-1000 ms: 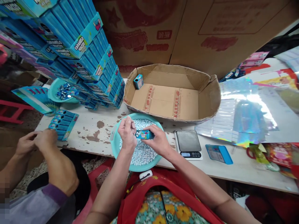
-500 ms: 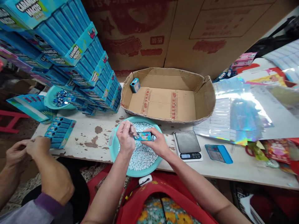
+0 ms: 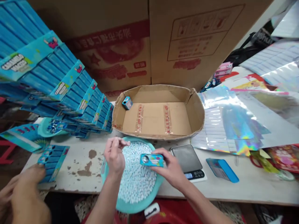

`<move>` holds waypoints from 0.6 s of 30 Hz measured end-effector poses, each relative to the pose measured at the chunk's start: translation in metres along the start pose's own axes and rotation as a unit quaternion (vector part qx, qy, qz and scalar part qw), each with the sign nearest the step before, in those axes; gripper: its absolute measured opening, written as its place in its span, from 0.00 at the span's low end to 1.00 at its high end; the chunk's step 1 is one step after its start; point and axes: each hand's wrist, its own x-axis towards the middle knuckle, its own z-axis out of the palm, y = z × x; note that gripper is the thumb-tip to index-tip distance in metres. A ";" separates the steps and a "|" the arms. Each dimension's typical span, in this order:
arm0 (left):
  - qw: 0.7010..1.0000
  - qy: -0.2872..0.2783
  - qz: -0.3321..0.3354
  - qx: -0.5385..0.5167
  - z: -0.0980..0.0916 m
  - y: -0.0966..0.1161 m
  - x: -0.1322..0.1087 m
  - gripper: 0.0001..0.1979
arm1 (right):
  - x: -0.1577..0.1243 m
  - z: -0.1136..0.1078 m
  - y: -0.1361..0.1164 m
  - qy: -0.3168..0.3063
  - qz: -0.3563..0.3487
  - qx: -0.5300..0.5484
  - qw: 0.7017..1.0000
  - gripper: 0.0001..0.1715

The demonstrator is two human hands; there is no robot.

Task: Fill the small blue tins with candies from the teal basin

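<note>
My right hand (image 3: 170, 166) grips a small blue candy box (image 3: 153, 160), its printed narrow end with a round opening facing up. Below it is a turquoise basin (image 3: 130, 208) full of small pale-blue and white candies (image 3: 137, 179). Over the basin's left side is my left hand (image 3: 114, 157), fingers loosely bent and apart, with nothing visible in them. To the right, a kitchen scale (image 3: 188, 158) is partly behind my right hand. Another blue candy box (image 3: 127, 103) stands in the back left corner of a cut-down cardboard tray (image 3: 154, 135).
Tall stacks of blue display boxes (image 3: 67, 84) rise at the left. A co-worker's hands (image 3: 28, 183) are beside a filled display box (image 3: 54, 161). An empty blue case (image 3: 221, 170) lies right of the scale, near shiny plastic sheets (image 3: 243, 118). Large cartons (image 3: 198, 31) stand behind.
The view has tilted up and turned right. My left hand has drawn away leftward from the candy box, its pinched fingers loosening. My right hand still holds the box.
</note>
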 end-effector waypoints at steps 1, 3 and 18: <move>0.999 0.004 0.015 0.043 0.008 -0.006 0.024 0.09 | -0.009 -0.019 0.006 0.022 0.007 0.002 1.000 0.19; 0.985 -0.010 0.034 0.170 0.028 -0.022 0.082 0.11 | -0.024 -0.056 0.025 0.095 0.037 -0.020 0.995 0.20; 0.842 -0.113 0.105 0.517 0.098 -0.093 0.202 0.10 | -0.048 -0.124 0.087 0.282 -0.019 -0.213 0.935 0.36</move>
